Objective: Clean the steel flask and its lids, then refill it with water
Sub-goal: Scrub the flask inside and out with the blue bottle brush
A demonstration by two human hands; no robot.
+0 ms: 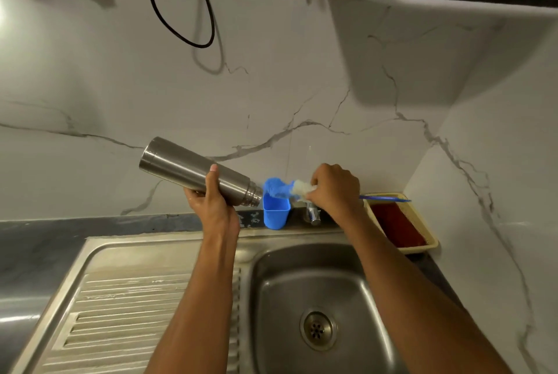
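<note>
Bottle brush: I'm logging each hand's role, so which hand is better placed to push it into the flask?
Right. The right hand already grips the bottle brush, bristles at the flask mouth; the left hand holds the flask.

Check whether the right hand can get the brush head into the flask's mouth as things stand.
Probably yes. The right hand holds the bottle brush with its blue head just outside the open mouth of the steel flask, which the left hand holds tilted; nothing lies between.
</note>
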